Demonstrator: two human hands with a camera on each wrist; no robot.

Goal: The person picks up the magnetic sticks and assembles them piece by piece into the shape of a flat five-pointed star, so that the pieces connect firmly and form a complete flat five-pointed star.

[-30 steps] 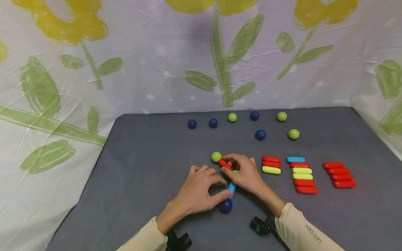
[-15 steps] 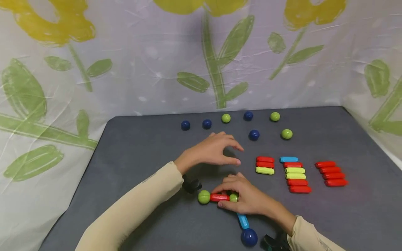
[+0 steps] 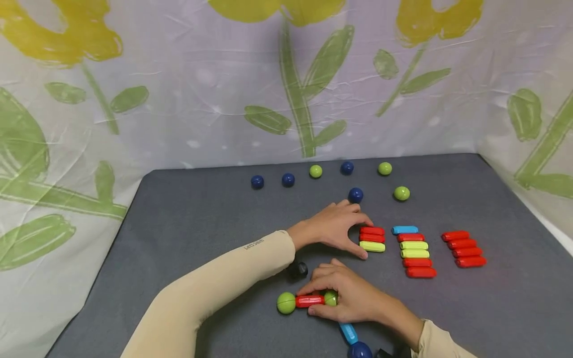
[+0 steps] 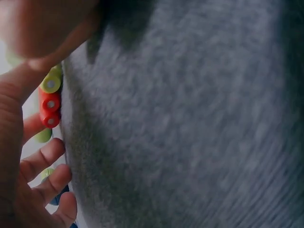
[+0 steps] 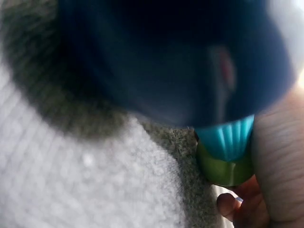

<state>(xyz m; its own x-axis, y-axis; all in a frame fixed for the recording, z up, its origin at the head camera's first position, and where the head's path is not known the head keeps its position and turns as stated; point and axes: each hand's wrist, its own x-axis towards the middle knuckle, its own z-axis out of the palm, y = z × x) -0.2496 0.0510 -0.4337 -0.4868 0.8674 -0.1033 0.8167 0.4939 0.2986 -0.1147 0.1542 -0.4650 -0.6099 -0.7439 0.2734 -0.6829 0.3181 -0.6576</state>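
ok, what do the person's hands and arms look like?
Left hand and right hand: bare, no gloves. Cream left sleeve with small dark lettering, seemingly "Let's Slim"; cream right sleeve, mostly out of frame. Black unit by the left wrist. No cables visible.

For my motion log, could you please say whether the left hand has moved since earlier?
Yes: the left hand moved rightward, closer to the leftmost yellow stick.

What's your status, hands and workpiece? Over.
Left hand spread beside red and yellow plastic rods. Right hand pinching red plastic rod between green plastic balls. No obstruction visible.
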